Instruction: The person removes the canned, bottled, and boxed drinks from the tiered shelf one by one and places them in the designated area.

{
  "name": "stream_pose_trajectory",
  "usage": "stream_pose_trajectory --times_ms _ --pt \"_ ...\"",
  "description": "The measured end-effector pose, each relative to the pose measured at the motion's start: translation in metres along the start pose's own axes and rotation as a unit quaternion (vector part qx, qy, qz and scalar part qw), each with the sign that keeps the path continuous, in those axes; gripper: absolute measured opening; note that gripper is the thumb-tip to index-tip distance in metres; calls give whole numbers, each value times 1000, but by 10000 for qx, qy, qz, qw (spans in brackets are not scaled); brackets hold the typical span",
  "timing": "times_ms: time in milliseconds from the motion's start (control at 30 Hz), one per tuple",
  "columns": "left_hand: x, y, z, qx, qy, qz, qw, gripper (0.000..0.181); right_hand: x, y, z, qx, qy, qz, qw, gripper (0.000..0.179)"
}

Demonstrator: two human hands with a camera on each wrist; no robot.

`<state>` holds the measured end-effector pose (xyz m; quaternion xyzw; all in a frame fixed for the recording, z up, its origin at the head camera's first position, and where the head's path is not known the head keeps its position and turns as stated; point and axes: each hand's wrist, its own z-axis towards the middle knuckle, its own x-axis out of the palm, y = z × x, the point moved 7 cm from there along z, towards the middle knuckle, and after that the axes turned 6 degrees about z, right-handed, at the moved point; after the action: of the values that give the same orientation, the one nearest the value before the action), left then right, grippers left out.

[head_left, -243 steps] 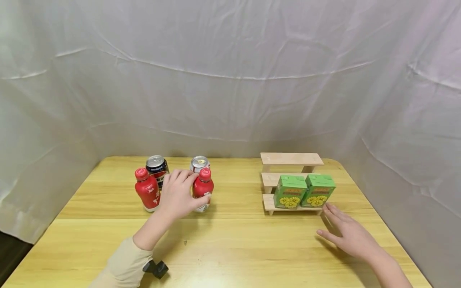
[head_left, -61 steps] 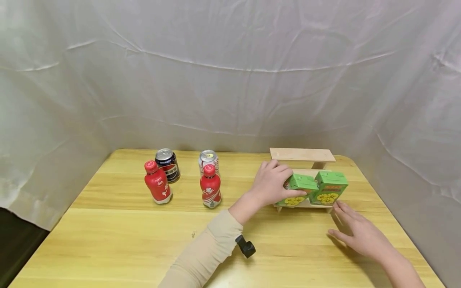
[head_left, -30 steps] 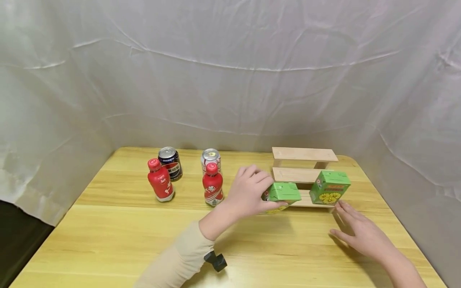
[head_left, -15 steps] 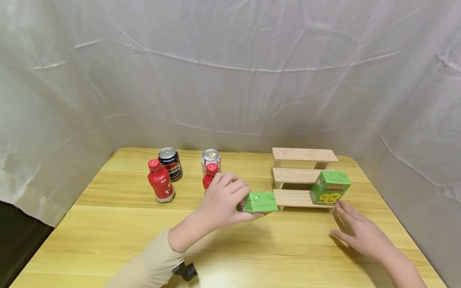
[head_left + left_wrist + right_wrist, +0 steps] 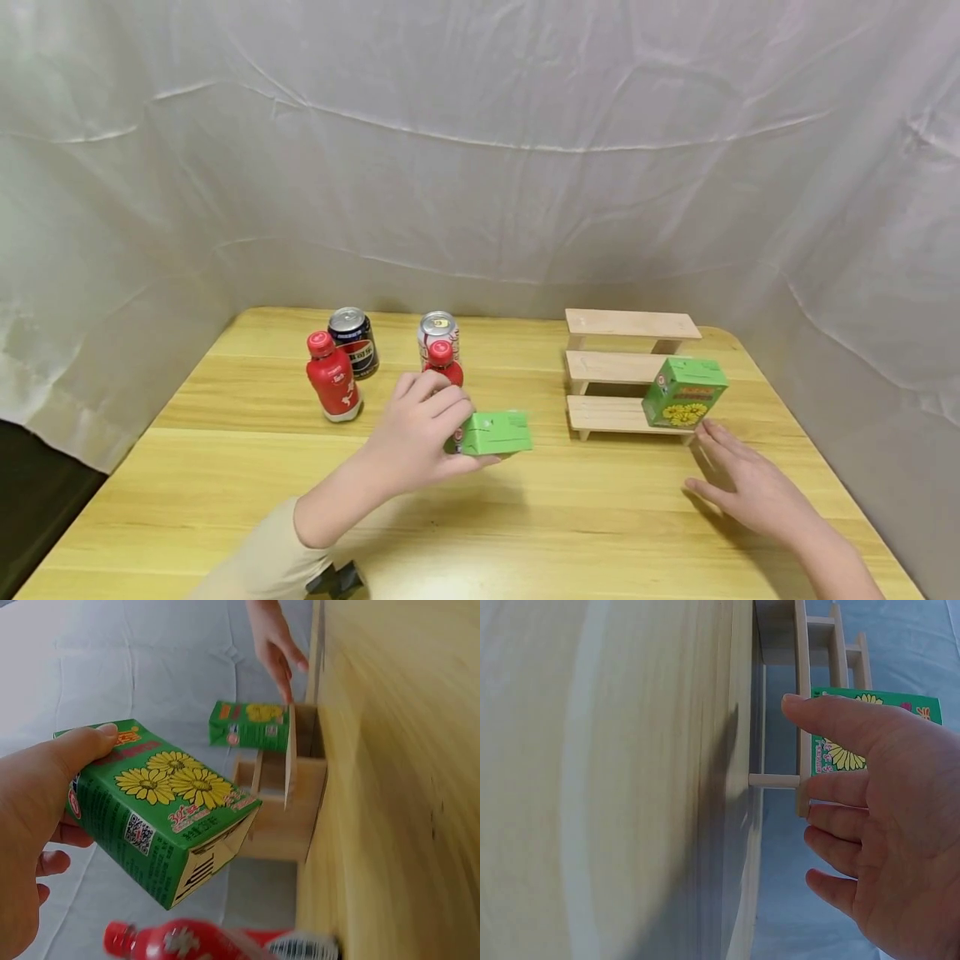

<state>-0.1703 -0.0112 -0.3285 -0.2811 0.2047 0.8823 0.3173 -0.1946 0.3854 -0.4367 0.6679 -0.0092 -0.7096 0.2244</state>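
My left hand (image 5: pixel 420 433) grips a green drink carton (image 5: pixel 161 802) with yellow flowers, thumb on its front and fingers round the far side. The carton is above the table, its underside showing in the left wrist view. Just behind it in the head view stands a red bottle (image 5: pixel 442 364), partly covered by the hand. A second green carton (image 5: pixel 686 393) stands at the right end of the lowest step of a three-step wooden rack (image 5: pixel 611 414). My right hand (image 5: pixel 750 487) holds nothing; its extended fingers are at the rack's front right corner.
Another red bottle (image 5: pixel 333 379) stands at the left, in front of a dark cola can (image 5: pixel 355 340). A white can (image 5: pixel 437 327) is behind the middle bottle. Grey-white cloth (image 5: pixel 480 208) walls the table (image 5: pixel 570 533) at the back and sides.
Earlier my left hand was at the middle red bottle, then gripped the left carton on the rack. It has carried that carton off leftward to before the bottle. My right hand has stayed put.
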Motion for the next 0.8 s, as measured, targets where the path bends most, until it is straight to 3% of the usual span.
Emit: stream_pose_trajectory --times_ms 333,800 --pt "-18 37 -20 -337 470 340 9977 50 0 -1 0 -23 1 -48 10000 84" --pt "-40 72 -45 -795 671 9 9946 53 0 0 -1 -116 -114 -53 9999 81"
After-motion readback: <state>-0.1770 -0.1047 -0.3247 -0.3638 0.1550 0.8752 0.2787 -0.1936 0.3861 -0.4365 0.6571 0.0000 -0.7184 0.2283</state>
